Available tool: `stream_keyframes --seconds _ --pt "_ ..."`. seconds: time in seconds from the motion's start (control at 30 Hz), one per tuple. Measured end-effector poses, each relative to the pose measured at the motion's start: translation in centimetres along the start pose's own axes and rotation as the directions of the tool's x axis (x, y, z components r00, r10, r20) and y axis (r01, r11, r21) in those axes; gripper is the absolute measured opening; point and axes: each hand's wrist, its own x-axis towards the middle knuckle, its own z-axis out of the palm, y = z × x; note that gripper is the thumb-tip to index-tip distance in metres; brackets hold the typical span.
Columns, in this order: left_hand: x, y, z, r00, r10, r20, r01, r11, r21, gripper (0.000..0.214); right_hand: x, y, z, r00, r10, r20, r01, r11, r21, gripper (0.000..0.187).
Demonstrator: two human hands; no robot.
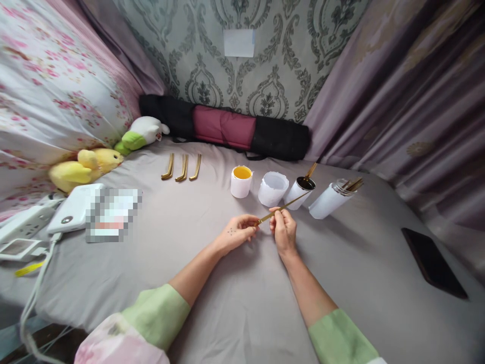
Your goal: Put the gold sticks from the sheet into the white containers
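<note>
My left hand (239, 233) pinches the near end of a thin gold strip (291, 202). Around the strip's middle are the closed fingers of my right hand (285, 230), and its far end points up to the right. Just beyond my hands stand white-wrapped containers: one with yellow inside (241, 188), a wider white cup (271, 194), a can with a dark inside (297, 197) and gold strips sticking out, and a tilted jar (328, 202) holding several thin sticks. Further left lie small bundles of bent gold strips (182, 169). What the strip is made of I cannot tell.
A black and maroon long bag (227, 126) lies along the wall. Plush toys (83, 167), a white power bank (76, 207), a power strip (22, 222) and a white cable (38, 288) are at left. A dark phone (434, 263) rests at right on the grey sheet (235, 303).
</note>
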Motion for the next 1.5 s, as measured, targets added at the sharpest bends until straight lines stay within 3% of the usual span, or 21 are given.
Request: stream_keyframes --seconds 0.17,0.5,0.97,1.5 --pt "-0.20 -0.02 -0.34 0.994 -0.040 0.106 0.059 0.981 -0.183 0.033 0.04 -0.02 -0.06 1.000 -0.006 0.012 0.007 1.000 -0.009 0.022" --pt "-0.38 0.03 -0.29 0.975 -0.161 0.151 0.209 0.894 -0.396 0.031 0.06 0.05 -0.18 0.999 -0.003 0.047 0.004 1.000 -0.026 0.020" --pt "-0.57 -0.19 -0.26 0.952 -0.150 0.266 0.254 0.873 -0.416 0.041 0.08 0.56 -0.39 0.999 0.008 0.046 -0.003 0.995 -0.101 0.020" --pt "-0.68 0.13 -0.30 0.942 -0.175 0.287 0.276 0.889 -0.366 0.041 -0.21 0.38 -0.73 1.000 0.006 0.012 -0.005 0.992 -0.123 0.024"
